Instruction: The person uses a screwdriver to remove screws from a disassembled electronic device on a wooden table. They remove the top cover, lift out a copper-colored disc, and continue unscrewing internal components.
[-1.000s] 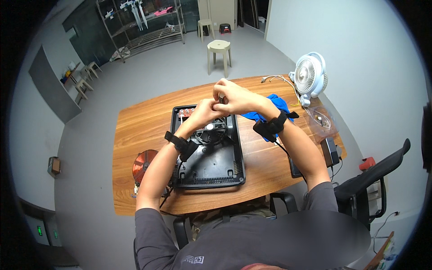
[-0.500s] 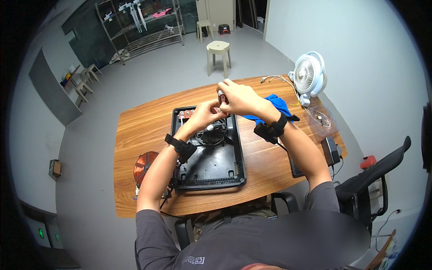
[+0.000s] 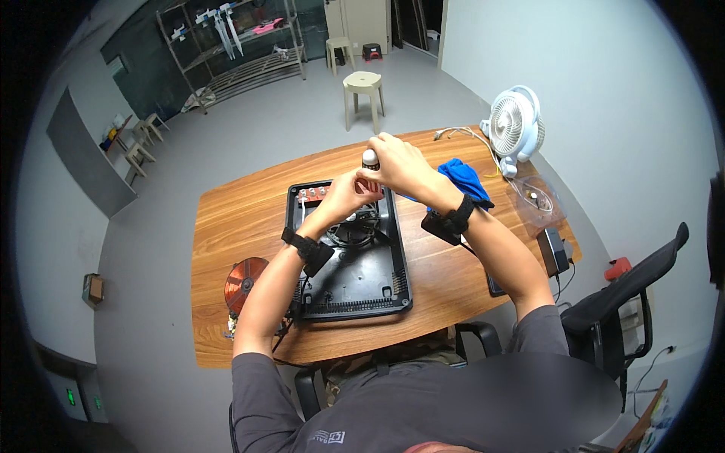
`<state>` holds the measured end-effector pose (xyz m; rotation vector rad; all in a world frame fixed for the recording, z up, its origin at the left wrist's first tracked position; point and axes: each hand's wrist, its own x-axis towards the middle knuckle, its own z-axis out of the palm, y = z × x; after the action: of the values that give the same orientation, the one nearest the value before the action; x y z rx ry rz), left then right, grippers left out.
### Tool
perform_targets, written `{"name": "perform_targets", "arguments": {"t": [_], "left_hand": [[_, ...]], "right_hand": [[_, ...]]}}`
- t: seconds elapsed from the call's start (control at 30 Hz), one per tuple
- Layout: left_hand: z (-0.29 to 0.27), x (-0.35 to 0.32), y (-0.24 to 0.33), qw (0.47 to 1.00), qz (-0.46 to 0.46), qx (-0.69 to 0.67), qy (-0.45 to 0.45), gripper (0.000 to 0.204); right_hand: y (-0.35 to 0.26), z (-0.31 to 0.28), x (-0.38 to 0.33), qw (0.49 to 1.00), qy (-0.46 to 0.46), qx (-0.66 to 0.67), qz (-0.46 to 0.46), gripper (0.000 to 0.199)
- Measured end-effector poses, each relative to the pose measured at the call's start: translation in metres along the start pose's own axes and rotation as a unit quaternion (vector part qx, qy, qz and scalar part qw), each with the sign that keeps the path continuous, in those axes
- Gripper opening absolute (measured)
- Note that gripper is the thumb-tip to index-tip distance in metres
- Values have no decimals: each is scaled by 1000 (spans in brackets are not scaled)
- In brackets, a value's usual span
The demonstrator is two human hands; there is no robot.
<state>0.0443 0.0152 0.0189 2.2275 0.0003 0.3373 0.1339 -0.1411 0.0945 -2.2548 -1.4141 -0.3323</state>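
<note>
My right hand is closed round a short upright handle with a white rounded end and a dark body. Below it my left hand has its fingers curled close under the handle; what they grip, if anything, is hidden. Both hands are over the far edge of an open black plastic housing. Along that edge, left of the hands, shows a red circuit board. A round black fan sits inside the housing, partly covered by my left hand.
A copper coil disc lies beside my left forearm. Blue cloth rests right of the housing. Further right stand a white fan, a clear plastic bag and a black box with a cord. A stool stands beyond the table.
The handle now shows more of its white end and dark body between my hands. My right hand has shifted slightly, and more of the blue cloth's right part shows.
</note>
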Motion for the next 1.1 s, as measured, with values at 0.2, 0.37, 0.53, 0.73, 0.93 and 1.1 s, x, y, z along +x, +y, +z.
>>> {"name": "perform_targets", "arguments": {"t": [0.2, 0.37, 0.53, 0.73, 0.93, 1.1], "left_hand": [[-10, -6, 13, 999, -17, -17, -43, 25], [-2, -3, 0, 999, -14, -44, -23, 29], [3, 0, 3, 1000, -16, -13, -2, 31], [-4, -7, 15, 999, -20, -34, -35, 27], [-2, -7, 12, 998, -49, 22, -13, 26], [1, -6, 8, 1000, -19, -1, 6, 29]], "right_hand": [[17, 9, -1, 993, 13, 103, -57, 44], [-1, -1, -6, 994, -22, 107, 5, 48], [5, 15, -5, 994, 42, 99, 7, 50], [15, 22, -3, 978, 32, 202, -29, 44], [-1, 20, -8, 994, 62, 87, -18, 44], [6, 26, 0, 985, 46, 166, 13, 45]]}}
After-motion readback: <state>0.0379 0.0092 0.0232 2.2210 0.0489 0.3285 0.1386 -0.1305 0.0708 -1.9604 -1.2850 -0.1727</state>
